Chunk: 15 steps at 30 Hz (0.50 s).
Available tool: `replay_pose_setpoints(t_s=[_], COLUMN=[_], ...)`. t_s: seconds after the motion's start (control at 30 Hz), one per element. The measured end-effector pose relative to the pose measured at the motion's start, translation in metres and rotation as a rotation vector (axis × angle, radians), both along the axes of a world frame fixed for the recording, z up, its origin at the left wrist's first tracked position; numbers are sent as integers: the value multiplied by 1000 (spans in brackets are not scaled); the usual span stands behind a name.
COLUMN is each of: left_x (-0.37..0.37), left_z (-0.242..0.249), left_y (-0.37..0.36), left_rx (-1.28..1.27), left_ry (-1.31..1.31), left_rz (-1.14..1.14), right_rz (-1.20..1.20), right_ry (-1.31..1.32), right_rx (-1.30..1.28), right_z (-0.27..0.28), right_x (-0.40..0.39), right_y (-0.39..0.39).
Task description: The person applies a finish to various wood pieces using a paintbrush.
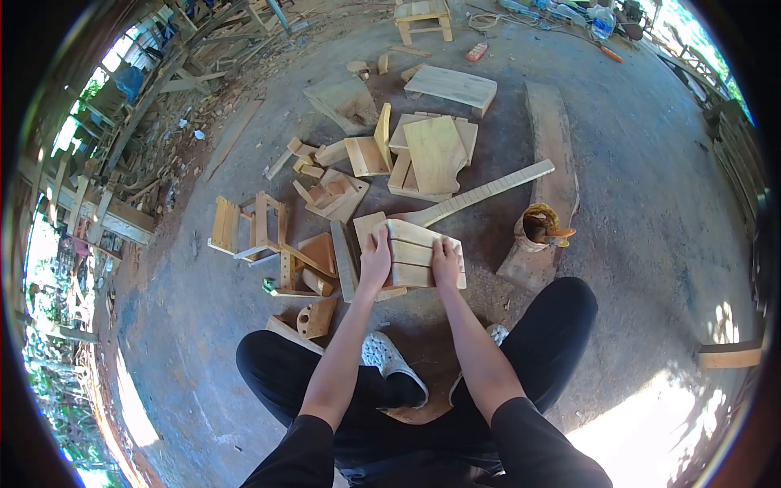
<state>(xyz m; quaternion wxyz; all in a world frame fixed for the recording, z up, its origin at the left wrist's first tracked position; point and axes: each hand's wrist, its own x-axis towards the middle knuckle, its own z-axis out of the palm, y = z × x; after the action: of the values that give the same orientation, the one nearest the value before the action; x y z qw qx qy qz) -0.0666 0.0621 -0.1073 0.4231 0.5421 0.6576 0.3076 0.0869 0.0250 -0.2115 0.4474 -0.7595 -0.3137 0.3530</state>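
Observation:
Both of my hands hold a slatted wooden piece (412, 255) in front of my knees, one at each side. My left hand (375, 259) is closed on its left edge, and my right hand (446, 262) grips the right part. Dark grooves run across the pale wood. Just behind it lies a long wooden neck-shaped piece (488, 193) with cross lines, pointing to the upper right. A flat board with a notched edge (437, 154) rests on other boards beyond. The undersides of the held piece and most of my fingertips are hidden.
A can-like container with brushes (538, 225) stands on a long plank (550, 134) at the right. Small slatted wooden frames (259, 225) and a block with holes (316, 318) lie at the left. A small stool (423, 11) stands far ahead.

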Motion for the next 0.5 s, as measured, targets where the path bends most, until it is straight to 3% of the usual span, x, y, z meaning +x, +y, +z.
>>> replay_pose_setpoints(t_s=[0.1,0.17,0.2,0.27,0.37,0.43,0.5], left_x=[4,7,8,9,11,17,13], left_z=[20,32,31,28,26,38,24], left_y=[-3,-6,-4,-5,-8,-10,-9], left_rx=[-14,-43,-44,-44,15,-46,-52], left_ry=[37,21,23,26,25,18,36], left_rz=[-41,-39,-37,-35,-125,-11,38], right_rz=[-93,0,3,111,134,141,37], right_ry=[14,33,32,180,135,75,-23], right_rx=[-104,202,199,433,513,500,249], right_z=[11,32,55,102,105,86,34], right_x=[-6,-19,-27,-42,-42,-32,-20], right_y=[-4,6,9,11,16,12,15])
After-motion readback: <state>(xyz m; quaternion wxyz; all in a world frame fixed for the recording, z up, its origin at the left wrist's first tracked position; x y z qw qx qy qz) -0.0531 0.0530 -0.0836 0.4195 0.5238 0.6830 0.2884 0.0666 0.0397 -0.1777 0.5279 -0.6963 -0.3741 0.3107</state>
